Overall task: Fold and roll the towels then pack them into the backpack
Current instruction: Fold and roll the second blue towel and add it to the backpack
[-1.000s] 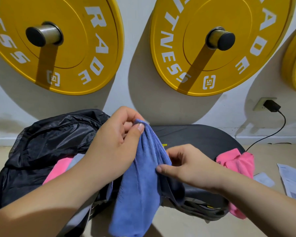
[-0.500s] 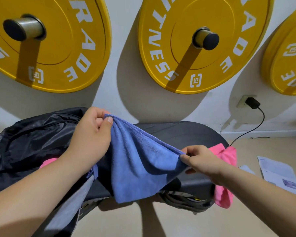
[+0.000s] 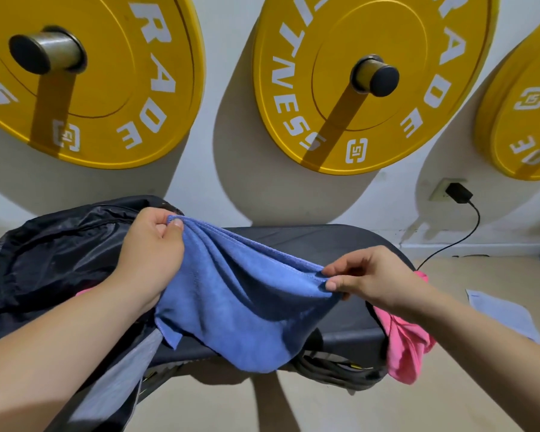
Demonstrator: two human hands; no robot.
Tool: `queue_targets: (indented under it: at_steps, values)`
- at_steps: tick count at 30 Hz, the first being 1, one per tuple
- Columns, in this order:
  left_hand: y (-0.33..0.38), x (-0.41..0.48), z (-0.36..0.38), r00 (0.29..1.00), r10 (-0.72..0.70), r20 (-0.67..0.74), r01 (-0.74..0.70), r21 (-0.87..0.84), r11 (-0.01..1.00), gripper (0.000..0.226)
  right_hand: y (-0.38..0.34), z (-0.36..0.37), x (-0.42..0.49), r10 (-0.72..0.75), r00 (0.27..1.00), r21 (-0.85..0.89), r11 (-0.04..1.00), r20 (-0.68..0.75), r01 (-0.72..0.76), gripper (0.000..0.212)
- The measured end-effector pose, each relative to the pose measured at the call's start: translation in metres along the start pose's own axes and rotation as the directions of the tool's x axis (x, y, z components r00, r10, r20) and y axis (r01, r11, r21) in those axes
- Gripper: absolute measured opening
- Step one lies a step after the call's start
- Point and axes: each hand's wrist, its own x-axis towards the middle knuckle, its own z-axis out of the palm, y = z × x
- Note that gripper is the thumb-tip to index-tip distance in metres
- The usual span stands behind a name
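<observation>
A blue towel (image 3: 247,307) hangs spread between my two hands above a black bench (image 3: 340,241). My left hand (image 3: 153,251) pinches its upper left corner between thumb and fingers. My right hand (image 3: 365,275) pinches the upper right corner. The towel sags in the middle and its lower edge droops past the bench front. A black backpack (image 3: 53,254) lies open on the left of the bench, with a bit of pink cloth (image 3: 83,291) showing inside beside my left forearm. A pink towel (image 3: 409,344) lies crumpled over the bench's right end, partly behind my right wrist.
Three yellow weight plates (image 3: 340,88) hang on pegs on the white wall behind the bench. A black charger (image 3: 457,193) sits in a wall socket with its cable running down. Papers (image 3: 505,316) lie on the floor at right. A grey fabric strip (image 3: 119,378) hangs under my left arm.
My hands have drawn apart, opening the bunched blue towel out wide. My right hand slid along the top edge to the right corner.
</observation>
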Motion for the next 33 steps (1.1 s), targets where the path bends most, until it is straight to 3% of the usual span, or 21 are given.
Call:
queue_targets:
  at_steps: [5, 8, 12, 16, 19, 21, 26, 28, 30, 33]
  values:
    - [-0.005, 0.006, 0.003, 0.999, -0.049, 0.001, 0.048, -0.056, 0.997, 0.014, -0.01, -0.004, -0.003, 0.044, 0.982, -0.351, 0.936, 0.181, 0.023, 0.016]
    - [-0.007, 0.007, 0.004, 0.998, -0.062, -0.009, 0.061, -0.059, 0.996, 0.013, -0.013, -0.001, -0.004, -0.003, 0.985, -0.459, 0.884, 0.174, 0.084, 0.006]
    - [-0.006, 0.005, 0.0, 0.999, -0.047, -0.015, 0.047, -0.041, 0.998, 0.011, -0.005, -0.009, -0.002, -0.009, 1.0, -0.309, 0.951, 0.022, 0.015, 0.011]
    - [0.0, 0.002, -0.007, 0.997, -0.019, 0.073, 0.023, -0.055, 0.998, 0.009, 0.003, -0.015, 0.003, 0.063, 0.977, 0.07, 0.996, -0.203, -0.05, 0.013]
    - [0.003, 0.002, -0.015, 0.989, -0.015, 0.148, 0.029, -0.093, 0.995, 0.016, -0.001, -0.02, 0.006, 0.121, 0.957, 0.441, 0.898, -0.262, 0.007, 0.027]
    - [0.004, 0.002, -0.02, 0.982, -0.017, 0.19, 0.035, -0.095, 0.995, 0.029, -0.007, -0.024, 0.006, 0.143, 0.946, 0.573, 0.818, -0.29, 0.052, 0.03]
    - [0.006, -0.001, -0.021, 0.973, -0.009, 0.23, 0.031, -0.091, 0.995, 0.02, -0.011, -0.029, 0.002, 0.171, 0.913, 0.589, 0.804, -0.369, 0.087, 0.022]
    - [0.006, -0.001, -0.018, 0.973, 0.002, 0.229, 0.017, -0.084, 0.996, 0.032, -0.008, -0.03, 0.004, 0.18, 0.895, 0.555, 0.827, -0.408, 0.087, 0.021]
    - [0.007, -0.001, -0.014, 0.981, 0.014, 0.192, 0.003, -0.086, 0.996, 0.035, -0.002, -0.032, 0.007, 0.16, 0.873, 0.453, 0.888, -0.46, 0.076, 0.023]
    - [0.008, -0.001, -0.007, 0.99, 0.026, 0.142, -0.015, -0.081, 0.997, 0.014, 0.003, -0.03, 0.01, 0.09, 0.866, 0.214, 0.977, -0.493, 0.02, 0.03]
